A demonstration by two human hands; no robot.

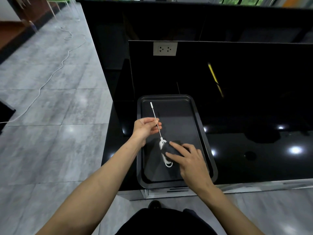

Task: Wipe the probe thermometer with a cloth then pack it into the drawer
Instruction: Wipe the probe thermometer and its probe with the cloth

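Note:
A white probe thermometer [161, 141] with a long metal stem lies slanted over a dark baking tray [205, 141] on the black counter, its capped tip pointing away from me. My left hand [145, 128] pinches the stem near its middle. My right hand [191, 160] presses a dark cloth [170, 148] onto the white handle, covering most of it; the ring at the handle's end shows below the cloth. A drawer front [169, 190] shows under the counter edge, shut.
A yellow pencil [213, 72] lies on the glossy black counter behind the tray. A white wall socket [165, 48] sits on the black back panel. Grey tiled floor with a white cable [50, 77] runs along the left of the counter.

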